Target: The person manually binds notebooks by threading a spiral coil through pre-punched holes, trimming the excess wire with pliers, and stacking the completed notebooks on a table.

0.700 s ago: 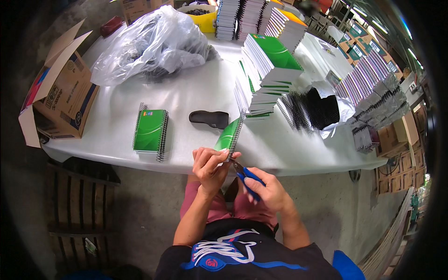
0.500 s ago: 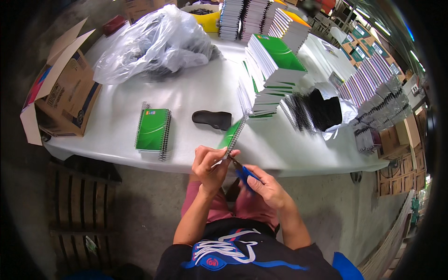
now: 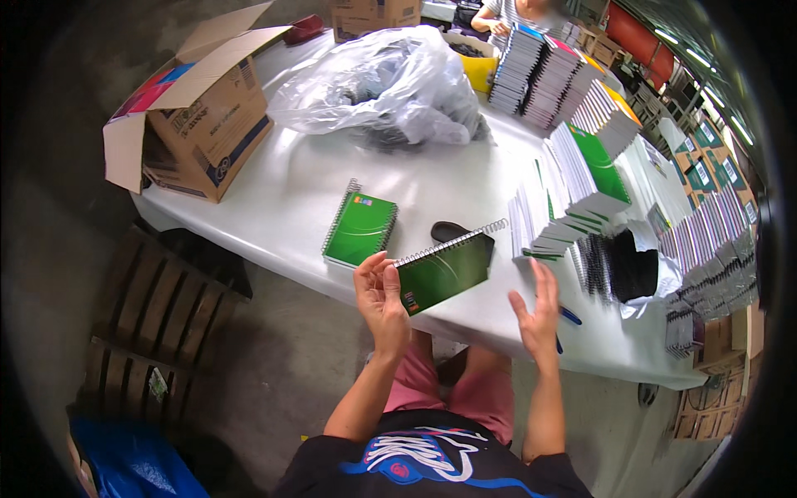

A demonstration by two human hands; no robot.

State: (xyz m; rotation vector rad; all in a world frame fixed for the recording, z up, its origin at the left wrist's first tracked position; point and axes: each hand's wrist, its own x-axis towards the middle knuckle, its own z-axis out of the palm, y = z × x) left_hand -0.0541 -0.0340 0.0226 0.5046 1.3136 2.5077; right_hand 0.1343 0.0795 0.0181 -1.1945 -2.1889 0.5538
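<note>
A person sits at the near edge of a white-covered surface point(image 3: 498, 183), and I see a green spiral notebook point(image 3: 448, 272) raised above that edge, near its middle. The left hand point(image 3: 385, 300) has its grip closed on the notebook's left end, thumb on the cover.

From that grip the notebook reaches out to the right, its long axis slanting toward the far right corner of the surface. The metal coil point(image 3: 452, 241) runs along the side facing the far edge and sticks out past the cover's right end.

The right hand point(image 3: 538, 314) is the nearer one to that free end, just beside it but apart. Its thumb and upper fingers stand wide. Blue handles point(image 3: 569, 315) show on its outer side; I cannot tell whether this grip holds them.

Beyond the left hand, a second green notebook point(image 3: 362, 228) lies flat near the near edge. A black object point(image 3: 449, 231) lies partly hidden behind the raised notebook.
</note>
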